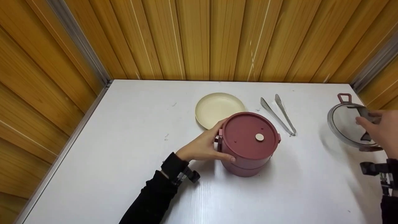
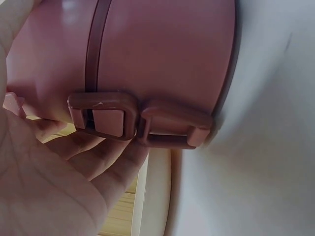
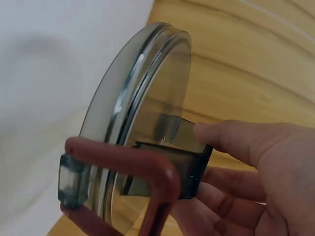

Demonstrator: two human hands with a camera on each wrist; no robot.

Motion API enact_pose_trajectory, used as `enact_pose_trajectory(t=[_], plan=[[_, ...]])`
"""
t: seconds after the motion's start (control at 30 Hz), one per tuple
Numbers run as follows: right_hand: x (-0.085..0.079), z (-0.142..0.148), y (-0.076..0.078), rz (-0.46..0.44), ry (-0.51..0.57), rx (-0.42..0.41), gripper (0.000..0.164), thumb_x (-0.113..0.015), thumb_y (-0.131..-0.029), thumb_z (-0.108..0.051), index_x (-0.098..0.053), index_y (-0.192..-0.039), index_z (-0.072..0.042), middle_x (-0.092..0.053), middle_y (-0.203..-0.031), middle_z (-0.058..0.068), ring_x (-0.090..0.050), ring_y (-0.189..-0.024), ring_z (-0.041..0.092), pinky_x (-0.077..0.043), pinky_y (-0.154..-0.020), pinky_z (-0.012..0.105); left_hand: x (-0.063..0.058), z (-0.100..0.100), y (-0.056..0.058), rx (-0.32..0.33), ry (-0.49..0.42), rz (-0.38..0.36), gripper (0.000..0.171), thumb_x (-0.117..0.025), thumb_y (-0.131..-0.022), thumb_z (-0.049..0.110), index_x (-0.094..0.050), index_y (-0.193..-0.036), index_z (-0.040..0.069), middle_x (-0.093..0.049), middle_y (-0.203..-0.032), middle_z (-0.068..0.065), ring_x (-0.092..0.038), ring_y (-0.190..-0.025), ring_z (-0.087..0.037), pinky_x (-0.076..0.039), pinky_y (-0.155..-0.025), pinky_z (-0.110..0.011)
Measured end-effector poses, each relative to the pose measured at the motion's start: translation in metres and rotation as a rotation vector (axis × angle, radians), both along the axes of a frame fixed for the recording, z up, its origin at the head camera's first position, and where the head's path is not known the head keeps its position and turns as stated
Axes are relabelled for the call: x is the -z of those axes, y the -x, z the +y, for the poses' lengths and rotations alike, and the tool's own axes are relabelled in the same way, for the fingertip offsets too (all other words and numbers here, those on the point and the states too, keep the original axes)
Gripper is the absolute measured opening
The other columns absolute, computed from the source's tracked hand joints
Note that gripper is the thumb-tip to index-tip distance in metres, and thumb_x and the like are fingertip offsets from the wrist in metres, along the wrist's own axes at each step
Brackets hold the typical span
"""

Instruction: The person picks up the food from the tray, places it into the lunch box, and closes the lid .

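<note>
A round dark red lunch box (image 1: 248, 146) with a flat top and a small white button stands on the table. My left hand (image 1: 203, 144) grips its left side, thumb on the front wall and fingers around the back. In the left wrist view, two red clasps (image 2: 106, 115) sit on its wall, one near the fingers. At the table's right edge, my right hand (image 1: 384, 129) pinches the dark grip of a clear lid (image 1: 345, 123), thumb on one side and fingers on the other. A red loop clasp (image 3: 123, 162) sticks out from the lid's rim, which is tilted above the table.
Behind the lunch box lies a cream plate (image 1: 217, 107), partly covered by it in the head view. Metal tongs (image 1: 278, 116) lie spread to the right of the plate. Wood-panelled walls (image 1: 192, 40) close off the back and both sides of the white table (image 1: 124, 140).
</note>
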State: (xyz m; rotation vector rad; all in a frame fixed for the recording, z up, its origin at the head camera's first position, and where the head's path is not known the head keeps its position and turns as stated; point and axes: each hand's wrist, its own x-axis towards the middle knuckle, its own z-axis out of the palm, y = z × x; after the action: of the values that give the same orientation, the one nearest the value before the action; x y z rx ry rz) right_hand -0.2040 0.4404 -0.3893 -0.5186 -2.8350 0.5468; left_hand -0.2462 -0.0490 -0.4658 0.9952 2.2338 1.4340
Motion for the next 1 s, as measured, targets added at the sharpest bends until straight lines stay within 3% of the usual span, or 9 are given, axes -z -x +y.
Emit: enact_pose_trajectory(t=[0.1,0.2,0.4,0.53,0.63,0.77,0.9,1.0], plan=[[-0.01,-0.014,0.001,0.052,0.021,-0.07,0.043,-0.065,-0.108,-0.01,-0.06,-0.131,0.026,-0.063,-0.087,0.037,-0.048,-0.065,0.02,-0.038,-0.049,0.023,0.0,0.0,0.0,-0.001,0.002,0.001,0.122,-0.102,-0.079,0.032,-0.026,-0.175,0.037,-0.051,-0.167,0.01,-0.052,-0.149,-0.012,-0.05,-0.122,-0.04],[-0.023,-0.031,0.0,0.079,0.029,-0.134,0.042,-0.066,-0.109,-0.009,-0.061,-0.133,0.026,-0.062,-0.083,0.033,-0.045,-0.064,0.017,-0.039,-0.048,0.022,-0.001,0.0,0.0,-0.004,0.0,0.003,0.122,-0.102,-0.079,0.031,-0.026,-0.174,0.038,-0.051,-0.167,0.01,-0.052,-0.149,-0.012,-0.05,-0.123,-0.041],[-0.046,-0.065,-0.013,0.102,0.052,-0.236,0.05,-0.065,-0.112,-0.016,-0.056,-0.147,0.019,-0.066,-0.099,0.044,-0.058,-0.046,0.002,-0.051,-0.04,0.023,-0.002,0.002,0.0,-0.002,-0.014,0.012,0.121,-0.102,-0.08,0.031,-0.026,-0.174,0.038,-0.052,-0.167,0.009,-0.052,-0.15,-0.011,-0.048,-0.125,-0.042],[-0.055,-0.082,-0.018,0.2,-0.07,-0.328,0.049,-0.071,-0.11,-0.024,-0.065,-0.142,0.012,-0.073,-0.1,0.04,-0.075,-0.057,0.027,-0.042,-0.045,0.02,-0.003,0.002,0.001,-0.002,-0.008,0.011,0.121,-0.102,-0.079,0.032,-0.027,-0.173,0.04,-0.053,-0.165,0.011,-0.052,-0.15,-0.01,-0.047,-0.126,-0.042],[-0.061,-0.094,-0.02,0.253,-0.17,-0.37,0.049,-0.076,-0.106,-0.032,-0.072,-0.139,0.004,-0.078,-0.092,0.031,-0.07,-0.062,0.04,-0.031,-0.047,0.029,-0.003,0.002,0.001,-0.002,-0.002,0.011,0.121,-0.103,-0.079,0.033,-0.027,-0.173,0.042,-0.053,-0.164,0.013,-0.052,-0.149,-0.01,-0.047,-0.125,-0.042],[-0.068,-0.11,-0.024,0.256,-0.19,-0.407,0.048,-0.078,-0.104,-0.039,-0.076,-0.14,-0.008,-0.079,-0.083,0.021,-0.054,-0.058,0.018,-0.031,-0.048,0.033,-0.002,0.003,0.002,0.005,-0.002,0.016,0.12,-0.102,-0.08,0.033,-0.027,-0.173,0.041,-0.053,-0.164,0.012,-0.053,-0.147,-0.011,-0.049,-0.123,-0.04],[-0.074,-0.127,-0.027,0.264,-0.19,-0.464,0.044,-0.082,-0.101,-0.038,-0.079,-0.138,-0.015,-0.08,-0.089,0.018,-0.054,-0.064,0.02,-0.032,-0.051,0.033,-0.003,0.003,0.002,0.004,0.002,0.019,0.121,-0.102,-0.08,0.033,-0.026,-0.174,0.04,-0.052,-0.165,0.012,-0.053,-0.147,-0.01,-0.048,-0.124,-0.04],[-0.076,-0.138,-0.027,0.304,-0.19,-0.518,0.04,-0.086,-0.098,-0.032,-0.081,-0.135,-0.018,-0.083,-0.099,0.019,-0.061,-0.07,0.022,-0.034,-0.053,0.032,-0.003,0.004,0.002,-0.005,0.011,0.029,0.122,-0.103,-0.079,0.034,-0.026,-0.174,0.039,-0.052,-0.167,0.012,-0.051,-0.152,-0.01,-0.043,-0.129,-0.041]])
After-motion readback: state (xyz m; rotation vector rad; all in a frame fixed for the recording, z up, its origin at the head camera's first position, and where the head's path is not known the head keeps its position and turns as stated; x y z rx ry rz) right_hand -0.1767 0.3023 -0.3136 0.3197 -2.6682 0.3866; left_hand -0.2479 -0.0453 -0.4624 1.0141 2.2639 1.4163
